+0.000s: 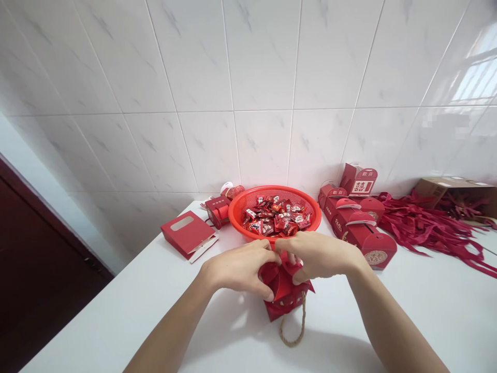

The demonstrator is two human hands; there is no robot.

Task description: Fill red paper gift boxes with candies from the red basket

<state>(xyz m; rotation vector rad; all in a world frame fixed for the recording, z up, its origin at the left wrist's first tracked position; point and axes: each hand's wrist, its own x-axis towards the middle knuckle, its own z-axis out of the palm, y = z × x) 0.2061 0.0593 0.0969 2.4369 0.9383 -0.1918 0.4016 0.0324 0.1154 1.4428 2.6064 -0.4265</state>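
Note:
Between my hands a small red gift box [286, 299] stands on the white table, its upper flaps partly hidden by my fingers. A twisted rope handle [294, 343] hangs from its near side and rests on the table. My left hand [243, 267] is bent over the box's left side, thumb against the near flap and fingers behind. From the right, my right hand [319, 255] grips the top edge, thumb pressed near the flap and fingers curled over the far side. Just behind the box, a red plastic basket [236, 220] holds many wrapped candies [277, 215].
A flat red box [186, 230] lies left of the basket, beside a red ribbon roll [219, 211]. Several red candy boxes [361, 235] stand at the right. Past them are loose red ribbons [421, 225] and a cardboard box [438, 189]. A tiled wall [264, 145] borders the table's back.

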